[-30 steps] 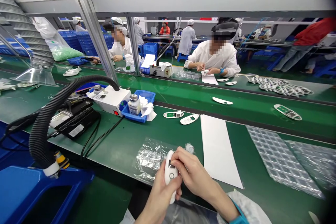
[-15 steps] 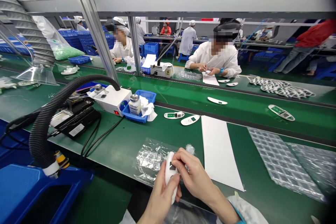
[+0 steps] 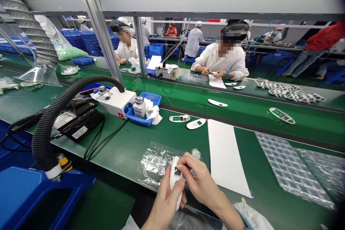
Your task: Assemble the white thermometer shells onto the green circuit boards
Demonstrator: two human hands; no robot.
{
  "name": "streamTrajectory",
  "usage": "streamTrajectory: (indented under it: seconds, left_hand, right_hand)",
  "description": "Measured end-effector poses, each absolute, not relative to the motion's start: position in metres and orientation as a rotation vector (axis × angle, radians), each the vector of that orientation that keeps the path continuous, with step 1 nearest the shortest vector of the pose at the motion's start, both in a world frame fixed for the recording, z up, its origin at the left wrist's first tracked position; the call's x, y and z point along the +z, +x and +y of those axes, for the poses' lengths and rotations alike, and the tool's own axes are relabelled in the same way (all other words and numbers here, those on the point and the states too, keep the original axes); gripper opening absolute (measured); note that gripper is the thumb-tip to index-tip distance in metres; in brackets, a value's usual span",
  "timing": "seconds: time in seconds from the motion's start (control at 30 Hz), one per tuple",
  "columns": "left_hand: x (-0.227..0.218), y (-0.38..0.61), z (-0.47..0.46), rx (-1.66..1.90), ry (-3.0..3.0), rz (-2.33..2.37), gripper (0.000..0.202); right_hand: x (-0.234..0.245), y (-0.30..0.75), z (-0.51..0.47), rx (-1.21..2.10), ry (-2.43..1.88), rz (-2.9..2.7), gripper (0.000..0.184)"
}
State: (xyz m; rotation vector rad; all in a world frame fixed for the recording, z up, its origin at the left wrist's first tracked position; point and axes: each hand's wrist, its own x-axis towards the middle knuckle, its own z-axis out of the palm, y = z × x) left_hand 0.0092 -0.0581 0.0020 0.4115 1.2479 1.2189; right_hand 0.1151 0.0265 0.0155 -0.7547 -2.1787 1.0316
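Note:
My left hand (image 3: 167, 198) is wrapped around a slim white handheld device casing (image 3: 173, 176) with a small dark display window, held tilted above the near table edge. The left thumb lies across its front, below the window. My right hand (image 3: 198, 179) has thumb and fingers pinched at the upper right side of the casing, by the window. Whether a small piece is between those fingertips is hidden. Beneath and behind the hands lies crumpled clear plastic film (image 3: 155, 161). A sheet of white paper (image 3: 228, 158) lies to the right of my right hand.
Opened casings with a green circuit board (image 3: 179, 118) and a white shell (image 3: 196, 124) lie beyond. Casings (image 3: 282, 115) ride the green belt (image 3: 185, 95). Clear blister trays (image 3: 291, 169) lie right; a blue tray (image 3: 142, 120) with a bottle and a black hose (image 3: 40, 140) stand left. Co-workers sit opposite.
The casings on the belt have shifted left. Both hands keep nearly the same grip on the white casing; the view has moved slightly.

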Motion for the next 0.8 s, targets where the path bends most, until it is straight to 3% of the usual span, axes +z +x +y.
streamTrajectory:
  seconds: [0.47, 0.57, 0.7, 0.8]
  left_hand:
    - [-0.004, 0.009, -0.057, 1.199, 0.391, 1.249, 0.083]
    - [-0.007, 0.01, -0.057, 1.229, 0.369, 1.232, 0.074]
    - [-0.007, 0.011, -0.055, 1.289, 0.362, 1.167, 0.044]
    - [-0.007, 0.011, -0.055, 1.296, 0.342, 1.142, 0.042]
  right_hand:
    - [0.015, 0.114, 0.024, 1.083, -0.787, -2.172, 0.022]
    - [0.013, 0.114, 0.023, 1.115, -0.826, -2.136, 0.021]
    - [0.011, 0.116, 0.024, 1.153, -0.914, -1.985, 0.019]
    - [0.01, 0.119, 0.024, 1.278, -0.883, -1.944, 0.018]
